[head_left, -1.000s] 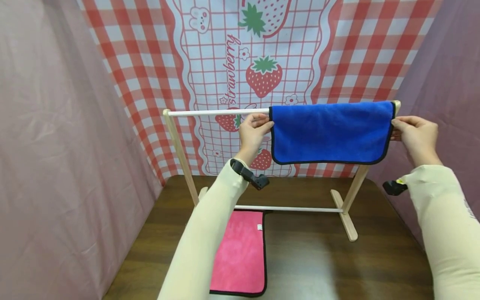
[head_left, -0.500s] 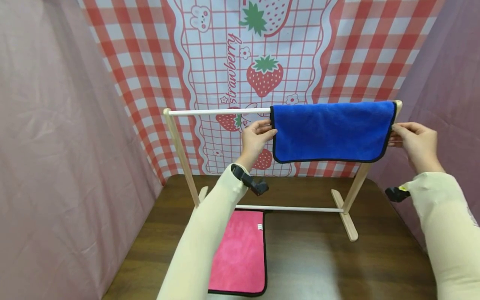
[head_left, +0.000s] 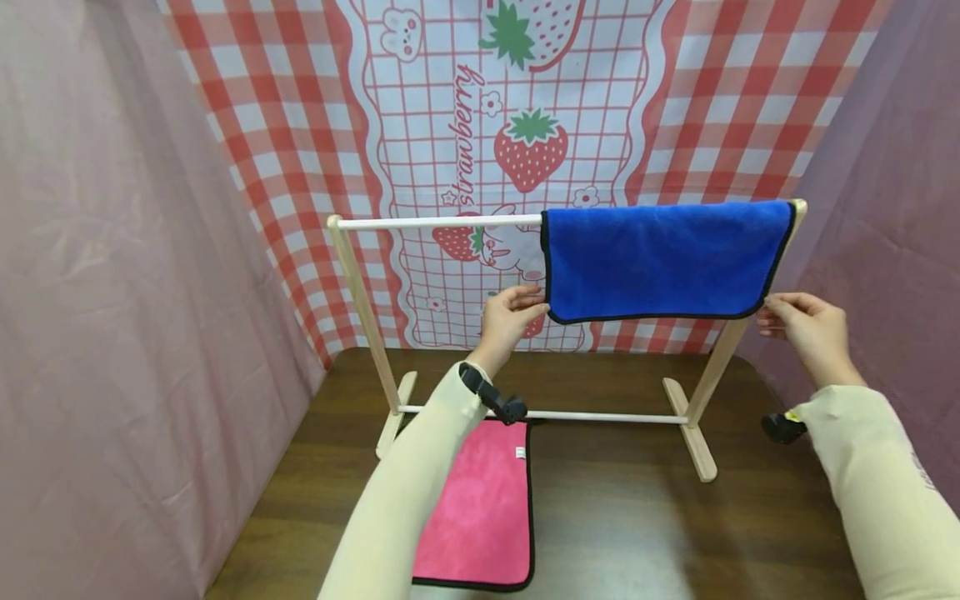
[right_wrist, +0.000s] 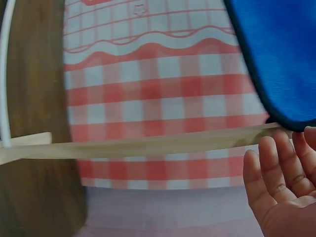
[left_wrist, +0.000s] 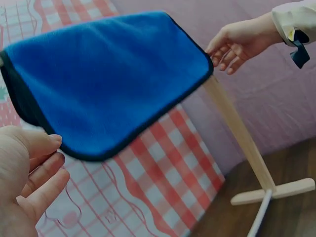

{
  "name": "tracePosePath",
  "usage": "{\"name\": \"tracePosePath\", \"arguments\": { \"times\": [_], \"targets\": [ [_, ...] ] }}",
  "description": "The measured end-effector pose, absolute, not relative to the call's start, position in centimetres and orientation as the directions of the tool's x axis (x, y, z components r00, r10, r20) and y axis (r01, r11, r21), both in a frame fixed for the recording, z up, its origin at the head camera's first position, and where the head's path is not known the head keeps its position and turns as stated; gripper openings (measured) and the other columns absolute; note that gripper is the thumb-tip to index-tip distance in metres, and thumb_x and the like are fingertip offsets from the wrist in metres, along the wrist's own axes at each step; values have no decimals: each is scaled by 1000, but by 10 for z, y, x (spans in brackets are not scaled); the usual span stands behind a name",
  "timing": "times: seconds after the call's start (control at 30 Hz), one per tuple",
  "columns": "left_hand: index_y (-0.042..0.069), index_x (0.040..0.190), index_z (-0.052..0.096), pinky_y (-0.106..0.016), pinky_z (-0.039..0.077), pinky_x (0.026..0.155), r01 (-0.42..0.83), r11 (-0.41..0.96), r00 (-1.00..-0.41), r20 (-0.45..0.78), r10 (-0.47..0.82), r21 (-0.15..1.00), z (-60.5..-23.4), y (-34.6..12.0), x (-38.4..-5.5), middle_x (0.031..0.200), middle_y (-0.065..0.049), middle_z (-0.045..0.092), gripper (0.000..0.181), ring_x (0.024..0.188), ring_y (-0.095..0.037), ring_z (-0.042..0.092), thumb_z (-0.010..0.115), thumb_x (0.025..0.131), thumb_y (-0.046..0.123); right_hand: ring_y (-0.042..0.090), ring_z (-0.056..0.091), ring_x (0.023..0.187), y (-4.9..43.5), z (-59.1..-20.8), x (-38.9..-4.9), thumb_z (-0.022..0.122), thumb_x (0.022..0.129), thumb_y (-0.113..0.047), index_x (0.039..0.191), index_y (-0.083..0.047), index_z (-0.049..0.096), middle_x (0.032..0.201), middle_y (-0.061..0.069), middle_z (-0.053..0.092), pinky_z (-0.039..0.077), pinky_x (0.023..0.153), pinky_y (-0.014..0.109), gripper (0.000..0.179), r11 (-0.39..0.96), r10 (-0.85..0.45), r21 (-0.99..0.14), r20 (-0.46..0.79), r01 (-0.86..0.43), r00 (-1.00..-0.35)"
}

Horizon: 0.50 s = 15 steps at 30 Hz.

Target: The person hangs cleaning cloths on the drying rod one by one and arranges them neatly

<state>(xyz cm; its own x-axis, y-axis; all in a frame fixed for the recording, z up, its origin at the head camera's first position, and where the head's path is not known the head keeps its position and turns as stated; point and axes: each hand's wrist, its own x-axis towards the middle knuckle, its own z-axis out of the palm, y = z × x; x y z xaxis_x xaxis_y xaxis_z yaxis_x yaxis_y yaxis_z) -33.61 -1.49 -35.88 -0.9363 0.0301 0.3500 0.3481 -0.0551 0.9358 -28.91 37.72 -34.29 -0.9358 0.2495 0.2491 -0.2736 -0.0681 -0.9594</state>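
Observation:
A blue towel [head_left: 667, 262] with black edging hangs folded over the top bar of a wooden rack, at its right end. My left hand [head_left: 512, 321] pinches the towel's left edge just above the lower corner; in the left wrist view the thumb [left_wrist: 47, 143] lies right at the black hem. On the other side my right hand [head_left: 812, 333] pinches the lower right corner between thumb and index finger. Its other fingers [right_wrist: 269, 163] are spread loosely below the hem in the right wrist view. A pink towel [head_left: 483, 508] lies flat on the table, partly behind my left sleeve.
The rack's white top bar [head_left: 435, 223] shows bare on the left, between its wooden posts [head_left: 363, 312]. A lower white bar [head_left: 600, 416] joins the feet [head_left: 699, 450] on the brown table [head_left: 607, 517]. A strawberry-print cloth [head_left: 435, 108] hangs behind, with pink curtains [head_left: 112, 292] at the sides.
Both hands have slid down the blue towel's side edges, from near the bar to the lower corners. The towel stays on the bar, and the pink towel has not moved.

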Motion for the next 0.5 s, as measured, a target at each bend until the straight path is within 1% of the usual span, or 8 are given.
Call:
{"name": "tracePosePath", "arguments": {
  "times": [0.07,0.23,0.33,0.4,0.47,0.5],
  "targets": [
    [-10,114,68,-25,58,74,336,-71,-940,339,31,939,-368,-17,-335,103,-22,72,31,89,-18,71,74,84,-7,4,67,58,376,-354,-287,58,97,-2,79,-18,72,68,-7,70,55,53,18,28,-47,235,-965,241,-259,-942],
    [-14,116,64,-30,59,77,302,-116,-951,308,35,946,-392,-21,-330,104,-28,70,33,90,-21,71,71,84,-12,3,66,60,372,-383,-284,55,98,-3,83,-21,71,72,-10,70,55,54,17,28,38,208,-973,228,-225,-951],
    [-14,117,64,-31,59,77,267,-117,-962,272,34,957,-406,-25,-327,106,-31,68,33,92,-26,71,69,84,-12,2,66,61,371,-403,-284,56,99,-5,86,-22,69,73,-11,70,55,54,17,25,106,199,-975,215,-197,-956],
    [-14,119,62,-32,59,78,240,-126,-969,246,30,963,-415,-28,-325,107,-32,67,35,94,-29,71,68,84,-13,2,65,62,369,-415,-283,56,99,-7,89,-19,68,73,-11,69,55,55,17,20,164,198,-971,206,-175,-958],
    [-14,119,62,-32,59,79,221,-128,-974,225,15,967,-424,-32,-323,108,-33,66,35,93,-29,71,68,85,-12,2,65,63,365,-427,-282,56,99,-9,95,-11,67,73,-11,68,55,56,18,12,212,202,-966,190,-146,-961],
    [-14,119,62,-33,59,80,212,-130,-977,215,8,969,-429,-35,-321,108,-33,67,35,93,-29,71,69,85,-11,2,65,63,362,-432,-281,56,99,-9,99,-4,66,73,-12,67,55,56,18,12,230,205,-964,182,-134,-962]
  ]
}}
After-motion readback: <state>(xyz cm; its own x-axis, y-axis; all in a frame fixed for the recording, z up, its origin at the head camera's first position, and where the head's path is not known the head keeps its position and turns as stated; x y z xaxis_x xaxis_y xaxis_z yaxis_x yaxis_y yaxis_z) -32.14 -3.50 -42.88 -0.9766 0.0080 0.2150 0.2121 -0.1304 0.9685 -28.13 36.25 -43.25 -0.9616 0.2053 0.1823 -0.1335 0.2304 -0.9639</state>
